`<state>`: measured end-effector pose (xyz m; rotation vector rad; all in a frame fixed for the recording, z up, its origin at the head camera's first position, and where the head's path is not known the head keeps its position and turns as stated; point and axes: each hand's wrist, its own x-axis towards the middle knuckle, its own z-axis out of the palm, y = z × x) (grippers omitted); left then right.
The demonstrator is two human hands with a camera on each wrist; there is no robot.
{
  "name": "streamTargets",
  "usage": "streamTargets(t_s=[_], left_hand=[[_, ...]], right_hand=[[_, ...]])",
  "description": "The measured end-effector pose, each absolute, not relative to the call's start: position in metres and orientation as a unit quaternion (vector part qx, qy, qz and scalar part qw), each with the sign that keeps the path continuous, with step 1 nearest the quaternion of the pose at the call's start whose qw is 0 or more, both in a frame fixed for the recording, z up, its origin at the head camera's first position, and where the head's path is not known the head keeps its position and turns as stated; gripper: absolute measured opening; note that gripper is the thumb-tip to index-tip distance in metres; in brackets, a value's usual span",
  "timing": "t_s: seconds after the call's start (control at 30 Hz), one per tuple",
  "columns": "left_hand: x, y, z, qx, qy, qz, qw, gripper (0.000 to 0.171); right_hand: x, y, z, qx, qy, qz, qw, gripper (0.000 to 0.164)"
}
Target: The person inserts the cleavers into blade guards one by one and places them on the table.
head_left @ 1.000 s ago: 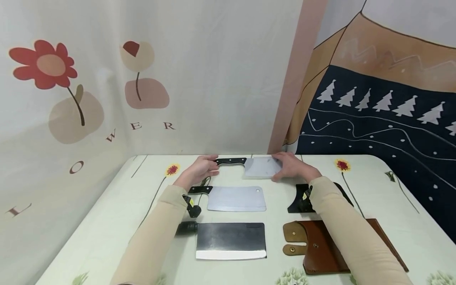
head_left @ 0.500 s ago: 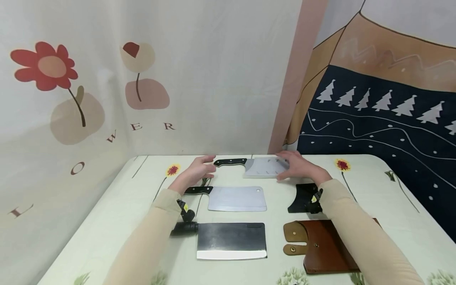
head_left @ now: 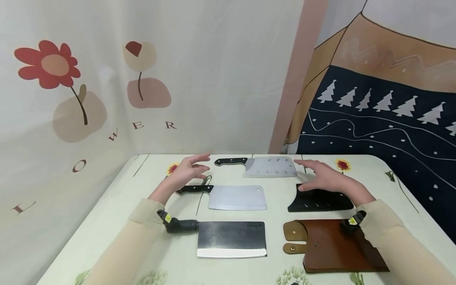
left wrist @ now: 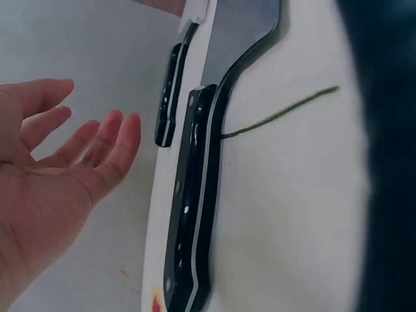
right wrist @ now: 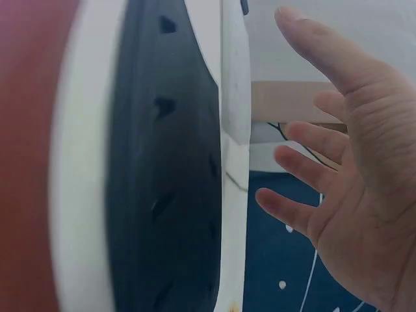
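Backdrop (head_left: pixel 221 79): hung pale behind the far edge of the worktop (head_left: pixel 276 215), printed with red flowers and brown letters, turning navy with white trees toward the right.
Sheathed cleaver (head_left: pixel 250 164): lay flat just inside the far edge, about midway between its corners, black handle toward the left edge, blade in a whitish slotted cover (head_left: pixel 273 167).
Left hand (head_left: pixel 182 173): hovered near the far edge, just short of that handle; fingers spread and loosely bent, free of any grip.
Right hand (head_left: pixel 325 178): hung just short of the covered blade, apart from the Black sheath (head_left: pixel 318 201); thumb and fingers parted, grasp likewise released.
Plain cleaver (head_left: pixel 235 197): lay next toward the near edge, bare blade bright and holed at one corner, handle toward the left edge.
Broad cleaver (head_left: pixel 231 237): lay closest to the near edge, dark blade with a bright strip facing that edge.
Black sheath: lay flat toward the right edge, slotted.
Brown sheath (head_left: pixel 335 249): lay nearer the near edge, tan straps toward the left edge, partly hidden behind the right sleeve (head_left: pixel 402 237).
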<state>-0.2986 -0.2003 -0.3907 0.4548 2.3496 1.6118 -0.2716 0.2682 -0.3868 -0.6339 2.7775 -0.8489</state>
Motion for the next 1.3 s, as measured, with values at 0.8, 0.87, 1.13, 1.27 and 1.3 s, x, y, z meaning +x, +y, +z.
streamTargets(t_s=[0.8,0.87,1.13,1.27,1.3], left_hand=[[-0.264,-0.276,-0.4,0.148,0.844,0.5,0.124,0.053],[-0.265,-0.279,-0.404,0.138,0.847,0.497,0.128,0.052],[-0.268,-0.284,-0.414,0.112,0.855,0.489,0.131,0.054],[-0.271,-0.285,-0.416,0.112,0.862,0.476,0.134,0.052],[-0.272,-0.284,-0.416,0.114,0.863,0.473,0.136,0.051]], right_hand=[[-0.226,0.32,-0.41,-0.237,0.935,-0.252,0.074,0.095],[-0.226,0.321,-0.411,-0.238,0.936,-0.251,0.072,0.097],[-0.225,0.322,-0.418,-0.233,0.938,-0.245,0.075,0.099],[-0.227,0.322,-0.42,-0.221,0.943,-0.238,0.079,0.1],[-0.227,0.321,-0.421,-0.218,0.944,-0.236,0.079,0.1]])
